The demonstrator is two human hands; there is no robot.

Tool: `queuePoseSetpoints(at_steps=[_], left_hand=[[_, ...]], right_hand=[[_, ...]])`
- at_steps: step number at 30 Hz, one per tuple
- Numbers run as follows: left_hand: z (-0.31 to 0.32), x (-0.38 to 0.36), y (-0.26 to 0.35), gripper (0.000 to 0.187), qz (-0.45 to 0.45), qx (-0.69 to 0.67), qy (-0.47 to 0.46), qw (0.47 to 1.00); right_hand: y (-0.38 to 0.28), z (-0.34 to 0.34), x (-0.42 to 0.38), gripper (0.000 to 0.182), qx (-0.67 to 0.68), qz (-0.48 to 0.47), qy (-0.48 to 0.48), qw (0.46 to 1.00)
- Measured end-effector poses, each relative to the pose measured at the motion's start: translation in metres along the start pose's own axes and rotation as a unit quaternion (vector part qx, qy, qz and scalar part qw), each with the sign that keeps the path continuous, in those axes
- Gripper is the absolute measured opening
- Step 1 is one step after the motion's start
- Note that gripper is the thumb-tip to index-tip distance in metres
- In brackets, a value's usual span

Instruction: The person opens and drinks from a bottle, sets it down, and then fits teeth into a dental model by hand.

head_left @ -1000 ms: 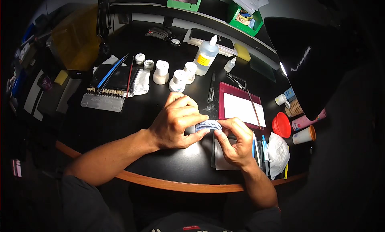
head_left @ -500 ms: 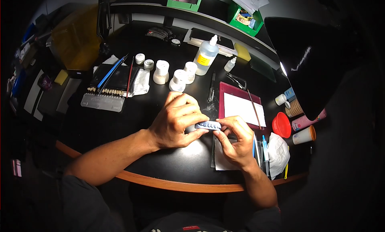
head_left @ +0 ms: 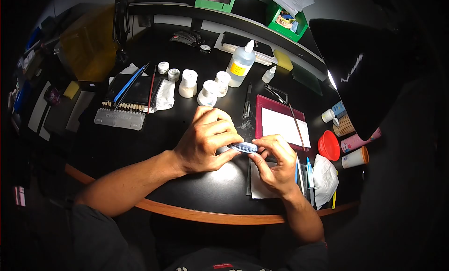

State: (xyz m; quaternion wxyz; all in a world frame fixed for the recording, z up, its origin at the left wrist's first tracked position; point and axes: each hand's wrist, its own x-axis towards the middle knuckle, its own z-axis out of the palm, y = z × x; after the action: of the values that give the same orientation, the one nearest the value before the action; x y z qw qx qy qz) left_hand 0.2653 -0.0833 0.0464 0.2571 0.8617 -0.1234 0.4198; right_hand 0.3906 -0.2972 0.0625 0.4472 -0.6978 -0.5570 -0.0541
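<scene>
Between my two hands is a small blue-and-white dental model (head_left: 245,147) with a row of tooth shapes along it. My left hand (head_left: 208,142) pinches its left end between thumb and fingers. The right end is pinched by the thumb and forefinger of my right hand (head_left: 277,163). The model is held above the black desk (head_left: 187,191), under bright light. Fingertips cover both of its ends.
White-capped jars (head_left: 208,94) and a large bottle (head_left: 241,65) stand beyond my hands. A shade guide (head_left: 119,119) and brushes lie left. Rightward are a maroon tray (head_left: 264,102), a red bowl (head_left: 329,145), crumpled tissue (head_left: 324,182) and a dark lamp or screen (head_left: 369,74).
The dental model has tilted between my fingers, so more of its tooth row and upper side shows. Both hands stay in nearly the same place.
</scene>
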Motion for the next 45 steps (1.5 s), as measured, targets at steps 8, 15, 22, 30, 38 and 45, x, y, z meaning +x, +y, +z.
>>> queuePoseSetpoints(at_steps=[8,15,22,30,38,45], left_hand=[[0.0004,-0.0003,-0.0008,0.028,-0.001,0.003,-0.005,1.0],[0.0023,-0.0035,-0.002,0.023,-0.011,-0.005,-0.028,1.0],[0.0018,-0.0036,-0.002,0.023,-0.008,-0.008,-0.033,0.999],[0.0003,-0.0022,-0.0011,0.024,0.01,-0.004,-0.01,1.0],[-0.0003,-0.0026,-0.0024,0.027,0.014,-0.002,-0.016,1.0],[0.0009,-0.0028,-0.0027,0.025,0.006,-0.004,-0.023,1.0]], right_hand=[[-0.0025,-0.0012,0.0012,0.032,-0.004,-0.025,0.006,1.0],[-0.0049,-0.0014,0.0026,0.033,-0.003,-0.041,0.014,0.999],[-0.0056,-0.0005,0.0021,0.033,0.001,-0.032,0.011,0.999],[-0.0031,0.0006,0.0009,0.034,0.0,-0.02,0.006,1.0],[-0.0017,0.001,-0.0001,0.034,-0.007,-0.016,0.002,1.0],[-0.0012,-0.0003,0.001,0.032,-0.009,-0.028,-0.003,1.0]])
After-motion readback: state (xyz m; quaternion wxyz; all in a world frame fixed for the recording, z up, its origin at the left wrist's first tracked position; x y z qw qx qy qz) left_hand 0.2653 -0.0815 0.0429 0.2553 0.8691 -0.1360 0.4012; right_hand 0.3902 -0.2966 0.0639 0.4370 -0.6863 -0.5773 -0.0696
